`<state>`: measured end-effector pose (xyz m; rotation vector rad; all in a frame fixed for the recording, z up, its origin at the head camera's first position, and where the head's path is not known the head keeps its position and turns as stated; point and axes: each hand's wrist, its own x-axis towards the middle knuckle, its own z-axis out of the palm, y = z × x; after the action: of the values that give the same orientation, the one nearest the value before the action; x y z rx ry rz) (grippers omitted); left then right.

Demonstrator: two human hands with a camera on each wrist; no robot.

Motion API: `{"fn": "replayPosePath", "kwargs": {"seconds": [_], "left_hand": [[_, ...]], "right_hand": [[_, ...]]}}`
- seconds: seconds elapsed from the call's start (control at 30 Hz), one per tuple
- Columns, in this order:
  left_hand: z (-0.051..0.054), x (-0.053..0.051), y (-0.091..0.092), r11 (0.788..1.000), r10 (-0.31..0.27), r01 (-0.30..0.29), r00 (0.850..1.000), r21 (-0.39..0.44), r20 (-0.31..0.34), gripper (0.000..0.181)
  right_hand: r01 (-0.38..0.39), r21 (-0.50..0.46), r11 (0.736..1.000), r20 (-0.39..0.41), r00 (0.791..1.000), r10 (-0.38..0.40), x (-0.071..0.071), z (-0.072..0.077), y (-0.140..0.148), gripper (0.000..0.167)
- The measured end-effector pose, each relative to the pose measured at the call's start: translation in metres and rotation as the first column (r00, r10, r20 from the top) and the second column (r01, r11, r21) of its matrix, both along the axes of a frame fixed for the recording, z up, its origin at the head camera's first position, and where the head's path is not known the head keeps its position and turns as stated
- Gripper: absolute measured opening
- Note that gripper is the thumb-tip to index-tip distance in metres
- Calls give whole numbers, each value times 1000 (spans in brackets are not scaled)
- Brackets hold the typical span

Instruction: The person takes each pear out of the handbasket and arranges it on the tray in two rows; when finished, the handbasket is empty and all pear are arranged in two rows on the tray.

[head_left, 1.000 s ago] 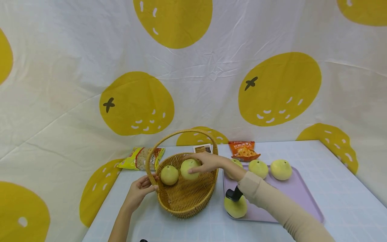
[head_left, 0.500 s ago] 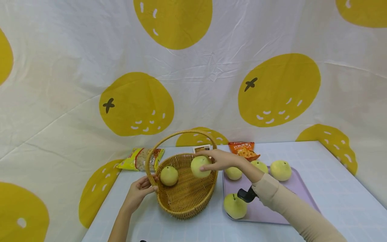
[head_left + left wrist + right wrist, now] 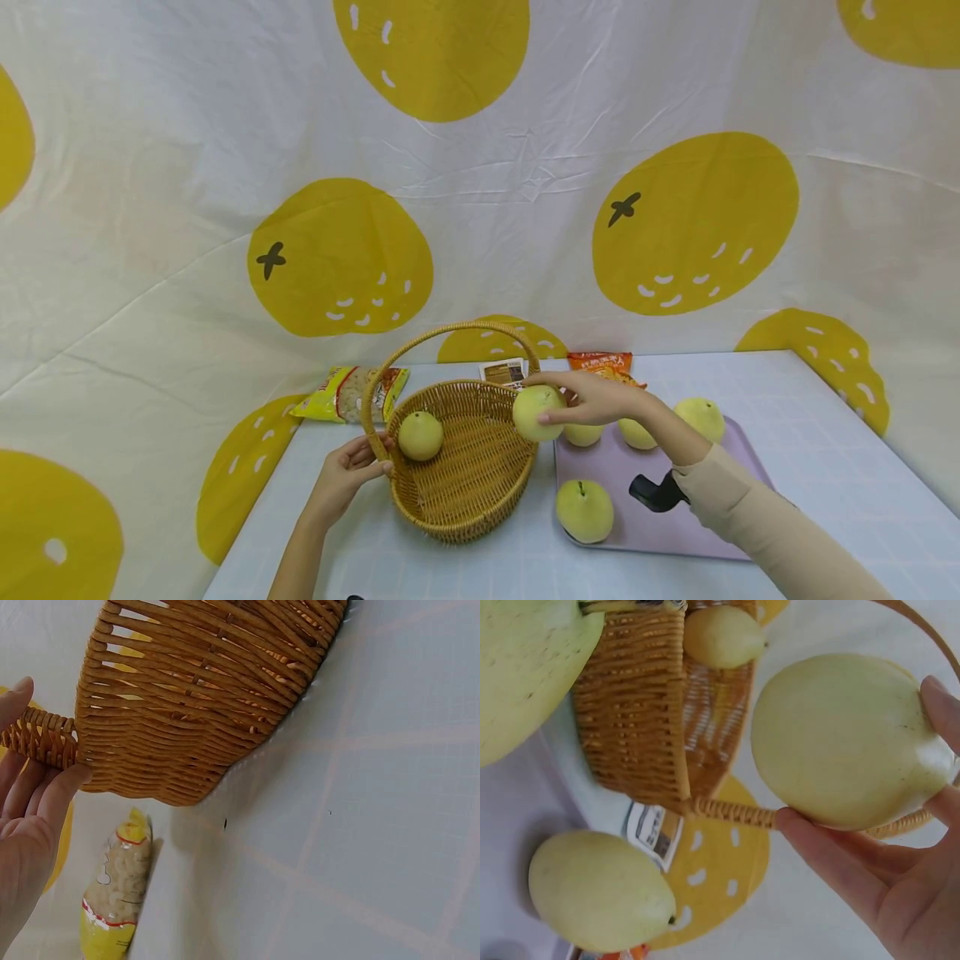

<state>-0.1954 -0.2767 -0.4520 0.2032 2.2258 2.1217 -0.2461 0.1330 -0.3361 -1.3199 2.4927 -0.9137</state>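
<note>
From the head: grips the handle of a wicker basket near its left foot with the left hand, probably to stop the light basket from sliding or tipping. Holds a yellow-green pear in the right hand, clamped between thumb and fingers, at the basket's right rim, on the side toward the purple tray. Cannot tell contact with the rim from clearance above it. Shows a lone pear inside the basket, near its left wall, and four more pears on the tray, likely grouped there within easy reach. Includes a yellow bag and an orange packet farther back on the worktop, perhaps out of both hands' way.

From the left wrist: wraps thumb and fingers round opposite sides of the handle, with a fingertip at the basket wall, seemingly for firm control.

From the right wrist: spreads the fingers round the held pear, presumably to suit its smooth, round shape.
</note>
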Motion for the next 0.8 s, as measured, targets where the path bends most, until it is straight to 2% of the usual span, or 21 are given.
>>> {"fn": "replayPosePath", "kwargs": {"seconds": [0.23,0.5,0.63,0.73,0.8], "left_hand": [[0,0,-1,1000,-4,4,1000,6,-6,58],[-1,0,-1,1000,-2,2,1000,5,-3,57],[0,0,-1,1000,-1,1,1000,4,-2,57],[0,0,0,1000,-2,2,1000,3,-2,57],[1,0,0,1000,-2,2,1000,0,1,57]], "right_hand": [[45,-16,999,-33,998,-45,7,-2,25,54],[91,-35,995,-21,996,-91,15,-11,51,53],[130,-18,991,13,991,-130,22,-13,62,55],[150,-24,988,97,984,-147,29,-16,70,56],[165,-19,986,126,979,-161,32,-19,76,56]]}}
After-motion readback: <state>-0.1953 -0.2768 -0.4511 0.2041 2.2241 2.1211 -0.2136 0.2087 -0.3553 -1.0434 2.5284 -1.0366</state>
